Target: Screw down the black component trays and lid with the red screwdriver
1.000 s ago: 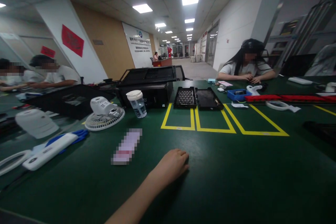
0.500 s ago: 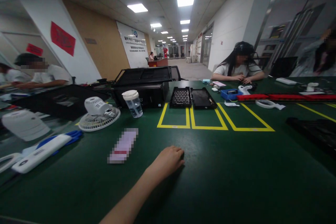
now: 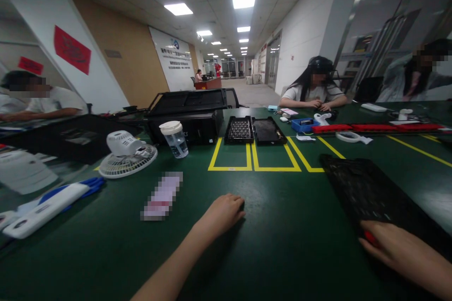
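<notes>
My left hand (image 3: pixel 223 214) rests on the green table (image 3: pixel 282 244), palm down, fingers slightly bent, holding nothing. On the right, my right hand (image 3: pixel 397 242) grips the near edge of a black tool case (image 3: pixel 370 188). A bit of red shows beside its fingers, and small light-coloured pieces, too blurred to name, show in the case. The case covers part of the rightmost yellow tape outline (image 3: pixel 307 162). To the left of my left hand lies a blurred-out pinkish phone-like slab (image 3: pixel 163 196).
A lidded cup (image 3: pixel 175 140) and a white fan (image 3: pixel 129 155) stand left, before a black box (image 3: pixel 201 127). Behind the tape lie an open black case (image 3: pixel 240 130), a blue tray (image 3: pixel 304 125) and a red strip (image 3: pixel 353 128). A co-worker (image 3: pixel 314 87) sits opposite.
My right hand has come into view on the black case, which has moved left and nearer across the table. My left hand stays in place; the view has turned slightly right.
</notes>
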`<state>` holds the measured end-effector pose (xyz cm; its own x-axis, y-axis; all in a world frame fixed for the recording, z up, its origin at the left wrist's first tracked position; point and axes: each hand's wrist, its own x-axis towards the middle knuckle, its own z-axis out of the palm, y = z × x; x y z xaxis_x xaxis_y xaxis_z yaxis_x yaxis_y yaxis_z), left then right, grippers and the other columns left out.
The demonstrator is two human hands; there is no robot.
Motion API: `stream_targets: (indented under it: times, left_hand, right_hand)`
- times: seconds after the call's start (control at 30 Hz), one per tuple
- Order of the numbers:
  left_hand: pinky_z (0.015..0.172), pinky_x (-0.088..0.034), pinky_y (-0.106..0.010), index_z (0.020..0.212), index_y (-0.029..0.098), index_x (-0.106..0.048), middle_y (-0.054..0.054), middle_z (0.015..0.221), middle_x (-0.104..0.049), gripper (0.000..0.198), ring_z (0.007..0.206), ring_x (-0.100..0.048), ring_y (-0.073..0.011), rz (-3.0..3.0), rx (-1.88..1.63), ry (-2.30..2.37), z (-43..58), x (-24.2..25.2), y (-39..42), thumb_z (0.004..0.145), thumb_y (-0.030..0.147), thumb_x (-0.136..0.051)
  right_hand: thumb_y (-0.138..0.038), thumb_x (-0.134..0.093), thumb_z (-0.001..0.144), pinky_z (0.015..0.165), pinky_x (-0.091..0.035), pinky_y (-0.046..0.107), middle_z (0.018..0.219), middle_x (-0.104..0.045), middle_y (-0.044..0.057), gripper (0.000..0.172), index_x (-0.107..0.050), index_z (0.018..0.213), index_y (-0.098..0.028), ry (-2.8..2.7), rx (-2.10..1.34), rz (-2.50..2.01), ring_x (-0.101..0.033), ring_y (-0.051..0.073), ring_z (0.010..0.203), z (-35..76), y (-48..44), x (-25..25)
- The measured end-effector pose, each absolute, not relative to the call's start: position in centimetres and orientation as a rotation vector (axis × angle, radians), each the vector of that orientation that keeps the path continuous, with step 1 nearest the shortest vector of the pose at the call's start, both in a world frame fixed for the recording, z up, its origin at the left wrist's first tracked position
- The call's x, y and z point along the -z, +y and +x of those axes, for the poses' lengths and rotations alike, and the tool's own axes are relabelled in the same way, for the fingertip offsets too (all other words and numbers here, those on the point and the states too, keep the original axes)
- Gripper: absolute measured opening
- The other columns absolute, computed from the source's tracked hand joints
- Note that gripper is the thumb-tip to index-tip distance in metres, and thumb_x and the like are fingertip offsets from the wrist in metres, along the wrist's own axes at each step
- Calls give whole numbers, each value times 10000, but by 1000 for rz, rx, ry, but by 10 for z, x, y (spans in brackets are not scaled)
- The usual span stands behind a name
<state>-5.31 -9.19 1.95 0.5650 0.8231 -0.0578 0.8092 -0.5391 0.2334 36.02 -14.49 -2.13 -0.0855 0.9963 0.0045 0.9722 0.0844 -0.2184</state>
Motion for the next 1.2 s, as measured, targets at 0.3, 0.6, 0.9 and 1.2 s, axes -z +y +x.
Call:
stream_targets:
  times: [0.3,0.6,0.9,1.2]
  left_hand:
    - [828,-444,-325,1143,159,-531,-114,1094,-608,320,974,-575,-220,2641,-130,1401,-53,-16,-90,863,288,-449]
    - [982,-351,-345,1289,203,-416,-96,1316,-465,392,1177,-454,-192,2682,-370,1426,-59,-10,-81,908,216,-323]
    - [1030,-278,-408,1279,213,-432,-95,1402,-348,512,1278,-332,-228,2604,-179,1445,-72,-8,-71,777,124,-484]
    - [1011,-331,-355,1096,169,-524,-92,1400,-353,324,1225,-416,-223,2484,-269,1462,-62,-17,-79,860,345,-390]
  right_hand:
    - [-215,-408,780,638,-500,355,782,-673,115,228,-620,762,-133,-2612,-104,-1733,-660,266,736,184,-138,-25]
    - [-183,-416,757,665,-490,328,789,-687,157,274,-669,783,-80,-2703,-35,-1440,-658,260,730,110,-104,-24]
    - [-501,-480,774,649,-465,310,805,-682,155,469,-666,858,-79,-2768,-199,-1243,-644,256,744,75,-78,-21]
    - [-418,-578,750,346,-280,160,437,-434,-61,300,-501,624,-156,-1966,-985,-950,-395,50,346,136,-54,-125]
